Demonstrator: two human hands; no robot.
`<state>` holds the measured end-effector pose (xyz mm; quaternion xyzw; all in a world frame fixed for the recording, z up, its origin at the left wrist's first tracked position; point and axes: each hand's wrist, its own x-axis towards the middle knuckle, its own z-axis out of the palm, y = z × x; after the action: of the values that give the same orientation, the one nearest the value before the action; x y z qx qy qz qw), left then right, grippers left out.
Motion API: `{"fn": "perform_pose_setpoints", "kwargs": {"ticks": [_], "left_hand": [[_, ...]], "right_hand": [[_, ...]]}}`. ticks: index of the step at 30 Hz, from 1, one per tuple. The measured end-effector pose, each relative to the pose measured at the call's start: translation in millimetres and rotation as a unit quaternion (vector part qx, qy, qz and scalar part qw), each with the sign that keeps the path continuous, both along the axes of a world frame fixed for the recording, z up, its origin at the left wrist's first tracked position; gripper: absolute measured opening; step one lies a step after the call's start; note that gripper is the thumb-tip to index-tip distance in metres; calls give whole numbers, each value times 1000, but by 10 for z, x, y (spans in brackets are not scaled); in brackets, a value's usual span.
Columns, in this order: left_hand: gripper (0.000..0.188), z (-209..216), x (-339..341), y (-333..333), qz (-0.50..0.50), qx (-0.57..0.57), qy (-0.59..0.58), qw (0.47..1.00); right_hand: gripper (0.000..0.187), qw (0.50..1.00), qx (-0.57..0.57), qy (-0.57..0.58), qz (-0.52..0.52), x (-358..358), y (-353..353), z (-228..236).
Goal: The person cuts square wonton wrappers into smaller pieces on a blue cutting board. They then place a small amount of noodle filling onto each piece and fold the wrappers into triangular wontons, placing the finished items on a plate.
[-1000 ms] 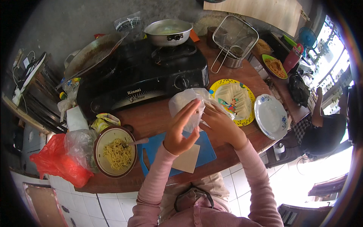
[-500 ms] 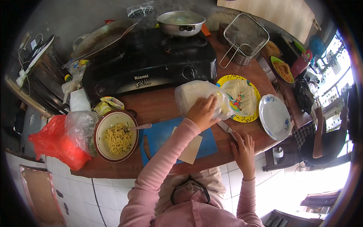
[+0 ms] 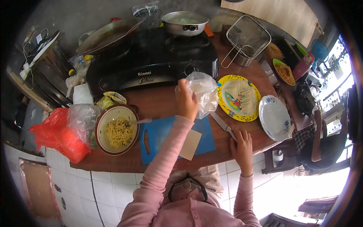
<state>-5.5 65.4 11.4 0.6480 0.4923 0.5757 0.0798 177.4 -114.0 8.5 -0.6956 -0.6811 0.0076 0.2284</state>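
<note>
My left hand (image 3: pixel 188 101) pinches the left side of a clear plastic bag (image 3: pixel 206 92) with pale contents, in front of the stove. Below it, a cream square sheet (image 3: pixel 191 145) lies on a blue cutting board (image 3: pixel 204 140). At the board's right, a knife (image 3: pixel 220 122) points away to the left. The fingers of my right hand (image 3: pixel 242 145) close loosely about its handle end, near the table's front edge. Beyond the bag, a yellow-rimmed plate (image 3: pixel 224 80) holds pale folded strips (image 3: pixel 245 99). An oval white plate (image 3: pixel 274 119) with blue flowers sits beside it.
A bowl (image 3: pixel 99 132) of noodles with a spoon stands left of the board, near a red plastic bag (image 3: pixel 58 132). Behind are a black gas stove (image 3: pixel 151 64), a metal pan (image 3: pixel 184 28), a wok (image 3: pixel 107 38) and a wire strainer (image 3: pixel 249 34). Another person (image 3: pixel 329 140) is at the far right.
My left hand has shifted left from the top of the plastic bag to its side, and the bag now stands more upright. My right hand remains at the knife handle, with more blade showing.
</note>
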Motion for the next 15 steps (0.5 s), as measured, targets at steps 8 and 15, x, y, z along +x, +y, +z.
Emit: {"fn": "perform_pose_setpoints", "kwargs": {"ticks": [8,15], "left_hand": [[32,-105,-479,-330,73,-215,306,924],[27,-214,-708,-386,37,-265,283,921]], "right_hand": [[36,990,-104,86,37,37,148,160],[37,933,-204,297,-3,99,-215,275]]}}
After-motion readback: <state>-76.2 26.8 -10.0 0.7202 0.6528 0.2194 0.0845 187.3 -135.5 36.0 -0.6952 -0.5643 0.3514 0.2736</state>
